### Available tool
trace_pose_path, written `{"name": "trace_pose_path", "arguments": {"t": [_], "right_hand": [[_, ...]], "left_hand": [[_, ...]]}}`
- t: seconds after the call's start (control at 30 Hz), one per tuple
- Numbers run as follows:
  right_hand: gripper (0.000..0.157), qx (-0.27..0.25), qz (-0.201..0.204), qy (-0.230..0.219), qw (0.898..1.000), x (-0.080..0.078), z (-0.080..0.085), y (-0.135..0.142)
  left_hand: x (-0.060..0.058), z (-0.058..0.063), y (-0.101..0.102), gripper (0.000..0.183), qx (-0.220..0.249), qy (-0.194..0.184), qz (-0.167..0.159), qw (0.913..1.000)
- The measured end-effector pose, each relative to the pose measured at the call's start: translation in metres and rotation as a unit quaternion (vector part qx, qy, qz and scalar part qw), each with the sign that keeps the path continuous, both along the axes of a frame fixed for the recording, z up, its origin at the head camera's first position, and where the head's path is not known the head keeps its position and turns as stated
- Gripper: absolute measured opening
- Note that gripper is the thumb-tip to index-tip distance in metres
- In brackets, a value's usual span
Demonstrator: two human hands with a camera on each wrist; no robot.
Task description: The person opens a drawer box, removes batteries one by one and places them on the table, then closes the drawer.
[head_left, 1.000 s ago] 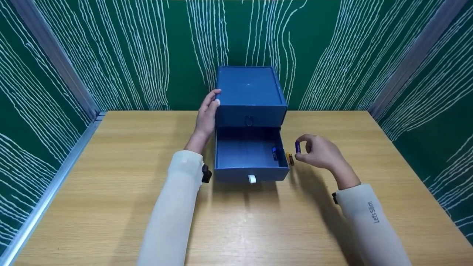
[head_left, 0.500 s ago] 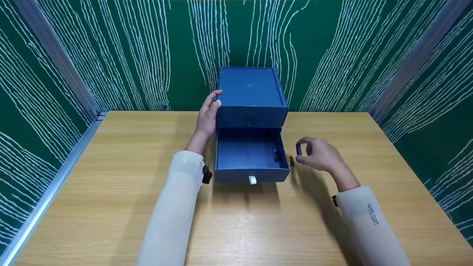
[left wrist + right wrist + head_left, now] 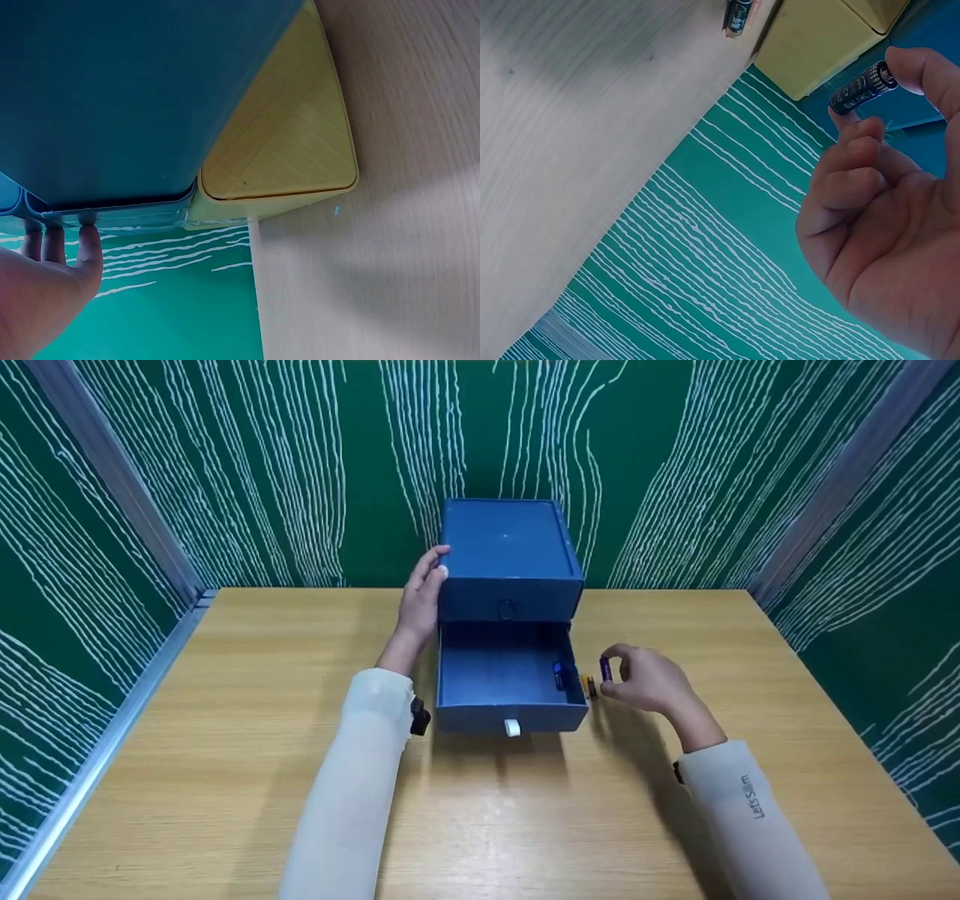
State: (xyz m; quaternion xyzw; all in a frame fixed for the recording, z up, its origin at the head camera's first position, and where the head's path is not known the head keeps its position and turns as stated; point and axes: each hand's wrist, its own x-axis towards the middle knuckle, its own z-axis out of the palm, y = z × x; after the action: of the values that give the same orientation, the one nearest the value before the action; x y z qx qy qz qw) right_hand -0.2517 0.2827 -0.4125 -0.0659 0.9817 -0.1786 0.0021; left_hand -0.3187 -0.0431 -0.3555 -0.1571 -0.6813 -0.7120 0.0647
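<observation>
A blue two-drawer box (image 3: 510,540) has its lower drawer (image 3: 487,682) pulled out, with a small blue battery (image 3: 558,676) lying inside near the right wall. My left hand (image 3: 421,604) rests against the box's upper left side, fingers fairly straight along its edge in the left wrist view. To the right of the drawer, my right hand (image 3: 651,679) pinches a dark purple battery (image 3: 606,670) by its two ends, between thumb and a fingertip. In the right wrist view this battery (image 3: 862,88) shows printed lettering.
Orange and black batteries (image 3: 589,686) are beside the drawer's right wall on the wooden table (image 3: 480,810). A yellow box (image 3: 285,135) sits beneath the blue one. Green walls (image 3: 375,472) with white wavy lines enclose the table's back and sides.
My right hand has come down slightly, still pinching the battery. The left hand keeps its place on the box, and the drawer stays pulled out.
</observation>
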Motion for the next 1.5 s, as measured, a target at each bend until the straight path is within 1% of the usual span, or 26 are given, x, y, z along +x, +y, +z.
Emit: {"name": "trace_pose_path", "arguments": {"t": [0.17,0.57,0.83,1.17,1.33,1.5], "right_hand": [[0.046,0.011,-0.004,0.004,1.0,-0.001,-0.003,0.002],[0.047,0.0,-0.014,-0.024,1.0,-0.003,-0.006,0.005],[0.044,-0.001,-0.013,-0.032,0.999,-0.005,-0.01,0.005],[0.044,0.01,0.0,-0.023,1.0,-0.008,-0.016,0.006],[0.042,0.011,0.001,-0.032,0.999,-0.01,-0.018,0.007],[0.045,0.014,-0.001,-0.048,0.999,-0.012,-0.019,0.009]], "left_hand": [[-0.002,0.0,0.001,0.039,0.014,0.002,-0.003,0.9999],[-0.001,0.001,-0.001,0.039,0.008,-0.001,-0.002,1.0],[-0.001,0.001,-0.001,0.039,0.008,0.007,0.001,0.9999],[0.002,0.0,-0.001,0.04,0.001,-0.008,-0.004,1.0],[0.0,-0.001,-0.002,0.04,0.006,-0.004,-0.007,1.0],[0.0,0.0,-0.001,0.041,0.011,-0.001,-0.01,0.9999]]}}
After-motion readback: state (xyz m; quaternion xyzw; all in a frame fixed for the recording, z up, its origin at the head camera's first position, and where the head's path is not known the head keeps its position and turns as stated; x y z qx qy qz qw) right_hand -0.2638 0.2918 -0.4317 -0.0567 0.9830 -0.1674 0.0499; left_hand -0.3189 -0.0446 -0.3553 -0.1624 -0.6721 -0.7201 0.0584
